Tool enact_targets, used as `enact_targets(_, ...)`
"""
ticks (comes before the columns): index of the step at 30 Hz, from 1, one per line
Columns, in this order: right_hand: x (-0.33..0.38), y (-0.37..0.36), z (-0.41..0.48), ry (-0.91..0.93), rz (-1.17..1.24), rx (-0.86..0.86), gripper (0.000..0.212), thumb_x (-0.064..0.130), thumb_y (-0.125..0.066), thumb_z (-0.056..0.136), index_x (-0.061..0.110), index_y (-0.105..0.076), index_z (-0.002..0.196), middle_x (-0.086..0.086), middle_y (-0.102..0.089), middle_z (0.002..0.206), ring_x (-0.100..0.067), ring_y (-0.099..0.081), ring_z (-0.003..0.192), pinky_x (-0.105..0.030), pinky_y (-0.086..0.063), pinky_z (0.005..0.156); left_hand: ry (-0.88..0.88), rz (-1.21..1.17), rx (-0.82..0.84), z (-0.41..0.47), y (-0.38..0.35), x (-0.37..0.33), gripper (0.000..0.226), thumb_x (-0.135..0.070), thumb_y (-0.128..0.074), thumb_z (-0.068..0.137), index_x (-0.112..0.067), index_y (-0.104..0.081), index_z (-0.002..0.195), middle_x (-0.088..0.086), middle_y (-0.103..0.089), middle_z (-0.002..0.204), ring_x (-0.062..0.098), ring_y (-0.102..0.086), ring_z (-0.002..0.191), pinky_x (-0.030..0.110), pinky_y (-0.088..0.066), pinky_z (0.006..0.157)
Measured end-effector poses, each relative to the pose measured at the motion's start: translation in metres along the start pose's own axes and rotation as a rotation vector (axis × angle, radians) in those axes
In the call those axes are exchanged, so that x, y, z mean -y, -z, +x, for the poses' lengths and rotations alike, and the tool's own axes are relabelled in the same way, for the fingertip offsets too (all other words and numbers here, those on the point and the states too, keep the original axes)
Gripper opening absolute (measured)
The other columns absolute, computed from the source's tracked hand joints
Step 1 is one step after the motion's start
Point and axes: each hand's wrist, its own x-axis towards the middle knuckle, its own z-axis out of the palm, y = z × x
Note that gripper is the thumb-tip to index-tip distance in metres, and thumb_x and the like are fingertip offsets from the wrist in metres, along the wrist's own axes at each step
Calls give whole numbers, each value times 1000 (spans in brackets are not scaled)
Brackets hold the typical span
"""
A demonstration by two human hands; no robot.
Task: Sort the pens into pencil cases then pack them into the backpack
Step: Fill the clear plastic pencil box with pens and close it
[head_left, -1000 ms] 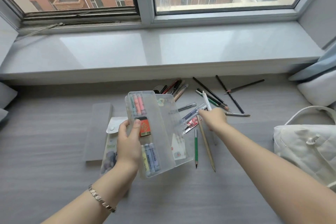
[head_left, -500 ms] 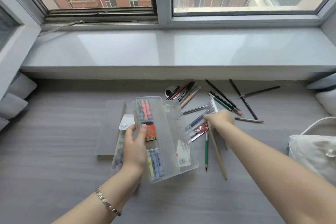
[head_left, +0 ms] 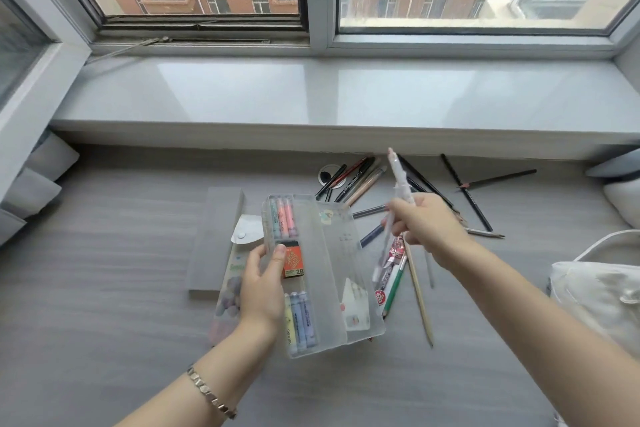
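left hand clamped on clear pencil case, held open above desk | right hand closed around white pen, lifted beside case | advice: align pen lengthwise with empty compartment, lower flat | backpack far right

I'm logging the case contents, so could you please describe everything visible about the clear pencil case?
The clear pencil case is frosted, translucent plastic, lying open and tilted, gripped by the left hand. One half holds pastel markers at each end and an orange 2B box between; the lid half shows stickers. The right hand isn't touching it.
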Motion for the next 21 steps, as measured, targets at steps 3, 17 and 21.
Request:
enact_targets(3, -1, -30, -37, 116, -164, 128, 25, 15, -51, 90, 6, -57, 68, -6, -62, 60, -11, -52, 44, -21, -37, 42, 15, -12, 24, -2, -7, 4, 24, -26, -50, 95, -15, -53, 115, 1, -66, 101, 10, -59, 89, 20, -45, 75)
enact_targets(17, -60, -78, -80, 504, -699, -219, 33, 18, -52, 85, 12, -62, 116, -4, -55, 83, -24, -59, 73, -32, -50, 59, 13, -57, 8, -22, -24, 5, 22, -29, -48, 96, -18, -50, 114, -10, -61, 86, -1, -56, 78, 16, -42, 63)
enact_targets(21, -65, -71, -81, 616, -706, -259, 29, 29, -47, 82, 18, -69, 99, 0, -50, 71, -19, -51, 67, -28, -45, 50, 11, -69, 0, -24, -22, 2, 22, -31, -48, 96, -20, -51, 114, -8, -63, 94, 3, -58, 84, 19, -41, 67)
